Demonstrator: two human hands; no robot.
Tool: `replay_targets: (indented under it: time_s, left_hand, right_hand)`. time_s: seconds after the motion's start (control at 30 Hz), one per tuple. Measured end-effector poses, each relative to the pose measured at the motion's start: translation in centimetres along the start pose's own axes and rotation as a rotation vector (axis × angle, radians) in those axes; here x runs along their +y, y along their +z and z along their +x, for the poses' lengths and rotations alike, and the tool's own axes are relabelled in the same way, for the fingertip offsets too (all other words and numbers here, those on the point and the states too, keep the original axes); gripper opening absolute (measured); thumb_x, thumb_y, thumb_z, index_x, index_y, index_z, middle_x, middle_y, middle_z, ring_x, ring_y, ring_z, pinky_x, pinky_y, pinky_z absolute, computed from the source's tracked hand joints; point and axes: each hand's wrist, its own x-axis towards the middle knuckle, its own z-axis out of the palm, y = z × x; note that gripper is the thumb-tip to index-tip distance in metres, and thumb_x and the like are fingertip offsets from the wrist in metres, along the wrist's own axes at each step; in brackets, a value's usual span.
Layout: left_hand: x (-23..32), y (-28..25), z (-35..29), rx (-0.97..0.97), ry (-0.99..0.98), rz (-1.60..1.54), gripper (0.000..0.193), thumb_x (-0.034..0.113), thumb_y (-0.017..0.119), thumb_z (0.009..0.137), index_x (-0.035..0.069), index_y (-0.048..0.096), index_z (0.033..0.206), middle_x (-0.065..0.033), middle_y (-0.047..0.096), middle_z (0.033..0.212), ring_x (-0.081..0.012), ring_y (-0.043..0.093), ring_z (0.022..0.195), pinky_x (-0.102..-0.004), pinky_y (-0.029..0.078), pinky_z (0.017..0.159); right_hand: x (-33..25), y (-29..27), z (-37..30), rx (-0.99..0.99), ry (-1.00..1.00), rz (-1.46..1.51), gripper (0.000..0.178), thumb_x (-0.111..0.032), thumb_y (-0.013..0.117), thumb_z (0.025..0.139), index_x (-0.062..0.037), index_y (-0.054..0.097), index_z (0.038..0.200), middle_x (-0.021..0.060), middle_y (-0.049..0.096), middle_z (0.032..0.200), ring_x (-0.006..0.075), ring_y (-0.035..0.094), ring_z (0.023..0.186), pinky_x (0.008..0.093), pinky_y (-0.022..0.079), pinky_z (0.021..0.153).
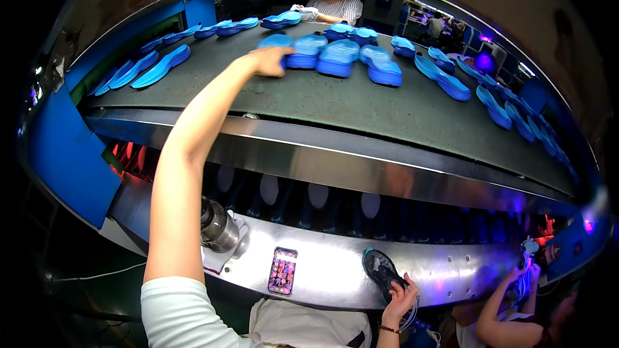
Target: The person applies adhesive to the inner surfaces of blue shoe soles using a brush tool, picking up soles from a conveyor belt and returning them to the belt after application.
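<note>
My left hand [267, 62] reaches across the dark green conveyor belt [309, 96]. Its fingers curl round the near end of a blue shoe sole [275, 40], partly hiding it. Just right of it lie more blue soles, among them one thick sole [338, 59] and another [382, 66]. Low on the right, my right hand [401, 296] grips one end of a black shoe [383, 272] resting on the metal ledge [335, 267]. White cord-like strands hang beside that wrist.
Blue soles line both sides of the belt. On the ledge are a phone [282, 270] and a metal-and-glass jar [220, 227]. A steel rail [296, 148] fronts the belt, with dark shoe shapes below. Another person [332, 3] sits opposite; a co-worker's arms [506, 312] are at right.
</note>
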Motion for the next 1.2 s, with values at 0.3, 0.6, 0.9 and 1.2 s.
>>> replay_targets:
  time_s: [0.3,0.6,0.9,1.2]
  left_hand:
    - [16.3,2.7,7.8,-0.071,0.269,-0.086,0.066,0.022,0.061,0.066,0.018,0.04,0.128,-0.0173,0.053,0.115,-0.0323,0.051,0.105,-0.0387,0.04,0.09]
    - [21.2,0.0,-1.1,0.142,0.279,-0.109,0.038,0.041,0.058,0.077,0.006,0.061,0.09,-0.0173,0.062,0.085,-0.0322,0.059,0.086,-0.0397,0.046,0.075]
    - [18.6,3.8,-22.1,0.779,-0.069,-1.719,0.046,0.028,0.049,0.08,0.004,0.038,0.118,-0.0127,0.034,0.125,-0.0213,0.042,0.111,-0.0341,0.034,0.095]
    - [22.4,19.7,-33.9,-0.637,0.111,-2.929,0.085,0.052,0.053,0.077,0.004,0.015,0.136,-0.024,0.028,0.134,-0.0418,0.036,0.117,-0.0566,0.03,0.095]
  right_hand:
    - [0.1,1.1,0.2,-0.103,-0.205,-0.163,0.023,-0.012,0.05,0.087,-0.0027,0.045,0.108,0.0104,0.053,0.111,0.0118,0.054,0.079,0.0211,0.043,0.068]
    - [0.1,2.3,2.6,-0.199,0.157,-0.298,0.022,-0.011,0.062,0.078,0.0025,0.06,0.096,0.0079,0.061,0.084,0.0135,0.057,0.072,0.023,0.047,0.064]
    - [0.3,1.1,3.4,-0.311,-0.134,-0.484,0.018,-0.014,0.059,0.081,0.0008,0.061,0.091,0.0086,0.061,0.083,0.0166,0.057,0.077,0.0269,0.045,0.072]
    - [-0.1,-0.1,2.5,-0.2,-0.087,-0.177,0.019,-0.008,0.057,0.082,0.0035,0.058,0.097,0.0103,0.061,0.09,0.0176,0.058,0.078,0.026,0.047,0.072]
